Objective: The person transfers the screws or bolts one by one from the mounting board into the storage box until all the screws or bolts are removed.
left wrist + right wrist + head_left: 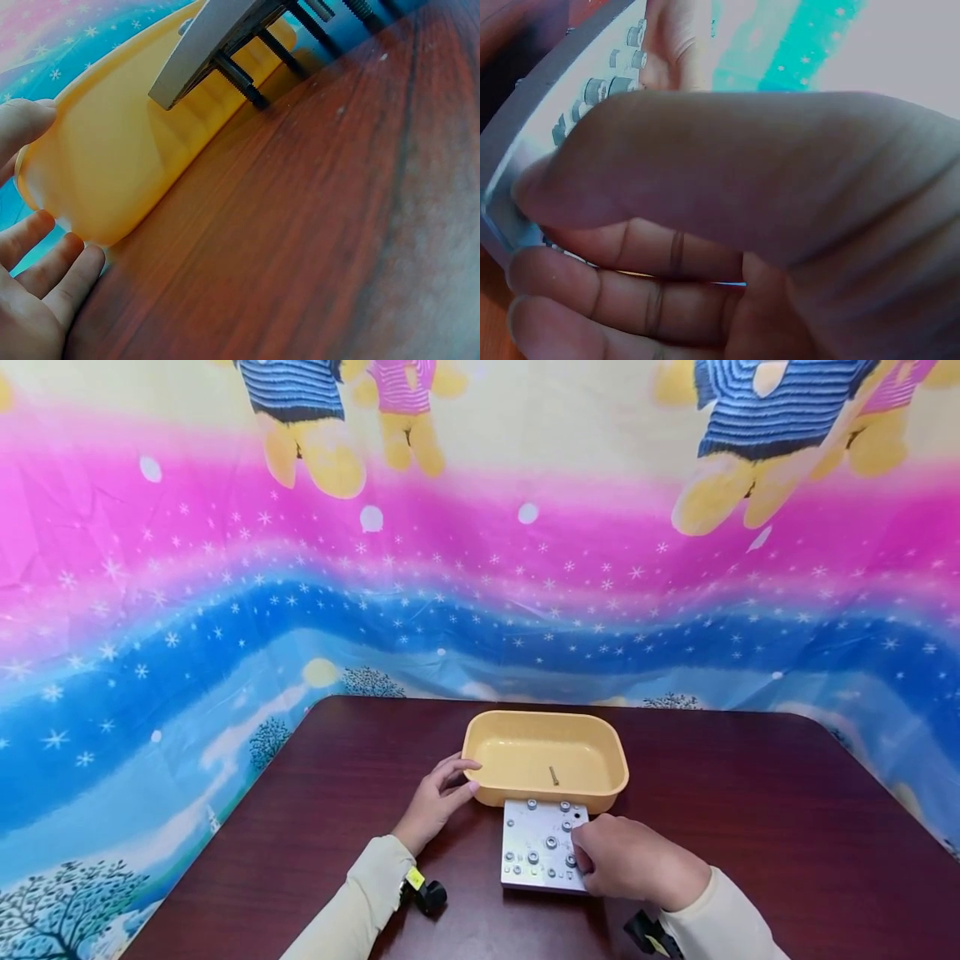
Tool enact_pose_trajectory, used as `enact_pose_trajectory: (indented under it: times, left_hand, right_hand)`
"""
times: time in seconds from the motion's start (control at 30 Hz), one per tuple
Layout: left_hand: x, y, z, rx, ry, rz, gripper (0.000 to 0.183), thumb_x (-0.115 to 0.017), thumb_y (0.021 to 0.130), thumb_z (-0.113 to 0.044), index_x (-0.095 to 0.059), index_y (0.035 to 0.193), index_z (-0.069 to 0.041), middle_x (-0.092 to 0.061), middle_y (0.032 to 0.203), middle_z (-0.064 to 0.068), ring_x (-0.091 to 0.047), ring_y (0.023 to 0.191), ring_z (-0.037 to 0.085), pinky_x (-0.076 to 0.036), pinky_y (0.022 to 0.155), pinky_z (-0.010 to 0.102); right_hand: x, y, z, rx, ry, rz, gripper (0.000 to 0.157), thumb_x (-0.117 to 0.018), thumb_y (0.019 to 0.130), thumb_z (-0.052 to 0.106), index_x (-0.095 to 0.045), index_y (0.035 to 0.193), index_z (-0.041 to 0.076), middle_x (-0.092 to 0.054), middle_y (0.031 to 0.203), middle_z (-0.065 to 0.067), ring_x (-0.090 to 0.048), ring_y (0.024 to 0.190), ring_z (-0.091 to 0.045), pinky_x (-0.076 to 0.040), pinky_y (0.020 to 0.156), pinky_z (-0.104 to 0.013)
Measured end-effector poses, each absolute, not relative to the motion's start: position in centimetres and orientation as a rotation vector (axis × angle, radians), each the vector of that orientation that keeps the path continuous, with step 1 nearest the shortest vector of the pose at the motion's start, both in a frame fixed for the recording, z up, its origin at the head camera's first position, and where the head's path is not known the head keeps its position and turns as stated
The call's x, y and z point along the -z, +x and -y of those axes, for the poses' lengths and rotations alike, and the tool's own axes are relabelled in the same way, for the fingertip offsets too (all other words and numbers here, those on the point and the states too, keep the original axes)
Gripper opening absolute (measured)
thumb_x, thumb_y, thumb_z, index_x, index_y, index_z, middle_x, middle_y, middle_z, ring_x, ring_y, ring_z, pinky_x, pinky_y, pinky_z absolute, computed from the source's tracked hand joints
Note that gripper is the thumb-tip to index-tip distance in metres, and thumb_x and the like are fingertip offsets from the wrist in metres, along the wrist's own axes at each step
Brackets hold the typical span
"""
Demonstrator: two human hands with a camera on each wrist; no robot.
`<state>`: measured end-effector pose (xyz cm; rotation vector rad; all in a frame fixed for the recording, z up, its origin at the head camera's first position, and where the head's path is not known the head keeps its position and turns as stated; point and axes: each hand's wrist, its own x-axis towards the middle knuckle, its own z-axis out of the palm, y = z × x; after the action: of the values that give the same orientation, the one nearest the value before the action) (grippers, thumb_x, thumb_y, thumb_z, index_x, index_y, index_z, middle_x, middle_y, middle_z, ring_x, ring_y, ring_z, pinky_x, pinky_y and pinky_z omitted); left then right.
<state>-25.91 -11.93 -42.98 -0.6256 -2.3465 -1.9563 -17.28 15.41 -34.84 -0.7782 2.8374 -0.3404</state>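
A silver metal plate [534,843] with several socket-head screws in its face lies against the front of a yellow tray [495,796]. In the left wrist view, threaded screw shanks [276,51] stick out under the plate. My right hand [633,862] is at the plate's right side, fingers curled. Thumb and forefinger seem to pinch a screw there, mostly hidden by the fingers. My left hand [437,802] rests against the tray's left end with relaxed fingers, the forefinger over the rim. A loose screw [554,776] lies inside the tray.
A dark red-brown table [720,777] carries everything. Behind it hangs a printed cloth [480,560] with bears and snowflakes. Black wrist cameras [431,897] are strapped to both wrists near the tabletop.
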Motion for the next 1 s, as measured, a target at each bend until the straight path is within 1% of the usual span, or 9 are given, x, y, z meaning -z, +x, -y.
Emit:
enact_pose_trajectory:
  times: [0.13, 0.37, 0.53, 0.73, 1.0]
  left_hand:
    - [42.91, -25.86, 11.92, 1.952, -0.629, 2.35, 0.032, -0.064, 0.094, -0.016, -0.061, 0.123, -0.004, -0.036, 0.149, 0.021, -0.04, 0.135, 0.033, -0.038, 0.104, 0.054]
    - [43.01, -25.73, 11.9, 1.951, -0.599, 2.364, 0.031, -0.065, 0.093, -0.017, -0.061, 0.122, -0.006, -0.036, 0.149, 0.019, -0.04, 0.135, 0.032, -0.039, 0.104, 0.052]
    - [43.02, -25.76, 11.87, 1.952, -0.608, 2.366, 0.032, -0.064, 0.094, -0.017, -0.061, 0.123, -0.006, -0.035, 0.15, 0.019, -0.039, 0.135, 0.031, -0.039, 0.105, 0.051]
    - [42.77, -25.81, 11.88, 1.948, -0.623, 2.366, 0.033, -0.064, 0.094, -0.018, -0.061, 0.124, -0.006, -0.034, 0.15, 0.02, -0.038, 0.136, 0.032, -0.037, 0.106, 0.052]
    - [42.75, -25.86, 11.91, 1.96, -0.628, 2.355, 0.032, -0.064, 0.094, -0.016, -0.061, 0.124, -0.005, -0.034, 0.15, 0.022, -0.038, 0.136, 0.033, -0.036, 0.106, 0.055]
  right_hand:
    - [34.97, -17.3, -15.32, 0.339, -0.784, -2.848, 0.025, -0.07, 0.07, 0.008, -0.05, 0.06, 0.019, -0.044, 0.053, 0.009, -0.039, 0.046, -0.008, -0.031, 0.044, -0.024]
    - [35.11, -17.28, -15.2, 0.349, -0.765, -2.837, 0.025, -0.071, 0.072, 0.011, -0.05, 0.06, 0.017, -0.041, 0.052, 0.008, -0.037, 0.045, -0.008, -0.028, 0.044, -0.023]
    - [35.06, -17.31, -15.22, 0.343, -0.763, -2.84, 0.025, -0.071, 0.071, 0.011, -0.05, 0.06, 0.017, -0.041, 0.052, 0.008, -0.037, 0.045, -0.008, -0.027, 0.043, -0.023]
    - [34.84, -17.43, -15.36, 0.359, -0.798, -2.844, 0.025, -0.072, 0.071, 0.012, -0.049, 0.06, 0.018, -0.043, 0.053, 0.008, -0.038, 0.046, -0.008, -0.03, 0.044, -0.023]
    - [34.72, -17.43, -15.47, 0.379, -0.84, -2.872, 0.025, -0.07, 0.069, 0.011, -0.049, 0.061, 0.02, -0.044, 0.054, 0.009, -0.04, 0.046, -0.007, -0.033, 0.044, -0.023]
